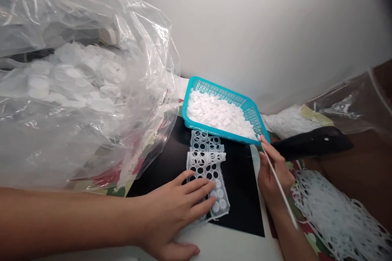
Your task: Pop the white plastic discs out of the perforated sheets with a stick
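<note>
My left hand (180, 208) lies with its fingers spread over a perforated white sheet (204, 167) with rows of round holes. Near the sheet's lower right, several holes still hold translucent round discs (219, 195). In my right hand (277, 175) a thin white stick (278, 181) is pinched, its long end slanting down toward me. The fingertips of that hand are at the near right corner of a turquoise plastic basket (188, 120). Small white pieces (214, 110) fill much of the basket. Whether the fingertips also hold a small piece is too small to tell.
A large clear plastic bag (147, 53) with many translucent discs (73, 77) takes up the left. A black mat (241, 200) lies under the sheet. On the right are a black handle-like object (315, 142), a heap of punched-out sheets (337, 216) and another clear bag (346, 106).
</note>
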{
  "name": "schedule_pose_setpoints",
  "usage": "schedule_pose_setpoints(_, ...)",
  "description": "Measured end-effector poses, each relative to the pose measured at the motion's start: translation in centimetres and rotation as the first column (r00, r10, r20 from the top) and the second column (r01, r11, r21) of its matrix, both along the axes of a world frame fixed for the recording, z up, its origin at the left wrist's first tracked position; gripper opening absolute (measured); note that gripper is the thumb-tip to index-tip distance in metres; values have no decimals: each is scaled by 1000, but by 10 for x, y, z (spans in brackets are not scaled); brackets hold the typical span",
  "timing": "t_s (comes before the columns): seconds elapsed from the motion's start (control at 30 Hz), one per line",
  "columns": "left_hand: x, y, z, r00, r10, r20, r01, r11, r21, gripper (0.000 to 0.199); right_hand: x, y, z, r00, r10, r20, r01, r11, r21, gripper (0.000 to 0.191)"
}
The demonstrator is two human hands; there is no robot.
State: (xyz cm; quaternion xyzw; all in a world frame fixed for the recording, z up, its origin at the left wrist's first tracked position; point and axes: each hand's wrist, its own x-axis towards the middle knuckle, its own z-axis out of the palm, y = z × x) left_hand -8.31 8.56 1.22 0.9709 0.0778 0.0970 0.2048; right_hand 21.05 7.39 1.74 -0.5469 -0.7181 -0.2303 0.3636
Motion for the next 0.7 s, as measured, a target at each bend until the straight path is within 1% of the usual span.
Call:
schedule_pose_setpoints(0.07,0,0,0,1000,1,3,-1,1000,-6,70,5,8,-5,1000,-3,-7,2,1000,-24,32)
schedule_pose_setpoints(0.17,-1,0,0,1000,-2,16,2,1000,-3,68,4,13,-5,1000,24,-10,-25,998,-58,25)
schedule_pose_setpoints(0.3,0,-1,-1,997,0,74,-3,999,43,66,-6,3,4,994,102,-46,-104,993,-59,27)
schedule_pose_setpoints(0.37,1,-2,-3,992,-29,120,21,997,69,62,-12,-5,8,979,184,-90,-195,973,-126,27)
schedule_pose_setpoints(0.4,2,-2,-5,988,-54,145,42,996,81,61,-16,-10,10,962,241,-125,-262,946,-190,26)
schedule_pose_setpoints(0.43,3,-3,-6,983,-82,163,68,993,93,60,-19,-14,11,938,302,-168,-339,901,-272,25)
schedule_pose_setpoints(0.47,4,-3,-7,979,-108,171,92,991,102,59,-22,-18,11,909,357,-215,-413,838,-356,25)
schedule_pose_setpoints(0.53,5,-3,-10,975,-140,172,121,986,115,58,-28,-24,10,849,422,-319,-529,686,-499,25)
schedule_pose_setpoints(0.57,6,-4,-10,975,-144,170,125,985,118,58,-31,-26,9,824,434,-365,-567,619,-544,25)
schedule_pose_setpoints(0.6,6,-4,-11,976,-142,168,122,985,121,57,-34,-27,7,805,436,-402,-593,568,-570,25)
schedule_pose_setpoints(0.63,6,-5,-11,977,-134,166,114,985,126,57,-36,-28,5,793,434,-428,-609,536,-585,26)
schedule_pose_setpoints(0.67,5,-5,-11,978,-123,169,101,986,133,56,-37,-29,4,790,427,-441,-613,521,-594,26)
schedule_pose_setpoints(0.7,5,-6,-12,979,-111,173,87,986,140,55,-38,-29,2,795,417,-441,-607,522,-599,26)
